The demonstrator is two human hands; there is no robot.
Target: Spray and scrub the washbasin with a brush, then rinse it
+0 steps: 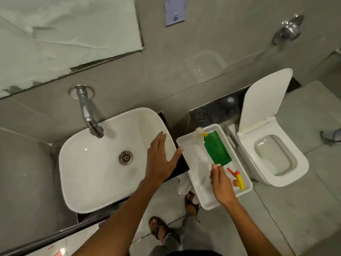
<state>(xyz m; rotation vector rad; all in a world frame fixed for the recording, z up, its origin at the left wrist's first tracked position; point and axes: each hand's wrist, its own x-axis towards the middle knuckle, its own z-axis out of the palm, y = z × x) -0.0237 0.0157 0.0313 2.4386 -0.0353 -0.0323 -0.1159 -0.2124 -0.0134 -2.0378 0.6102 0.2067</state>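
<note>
The washbasin [103, 163] sits dry under the tap [88, 111] with the left hand [162, 159] spread flat and empty over its right rim, while the right hand [221, 183], fingers loosely together and gripping nothing, reaches into the white tray [186, 145] holding brush [200, 137] and spray bottle [206, 163], which a careless grab could tip off its ledge.

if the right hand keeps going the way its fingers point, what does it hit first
Most likely the green cloth in the white tray: the right hand has its fingertips right at the cloth's near edge. Contact can't be judged from this view.
</note>
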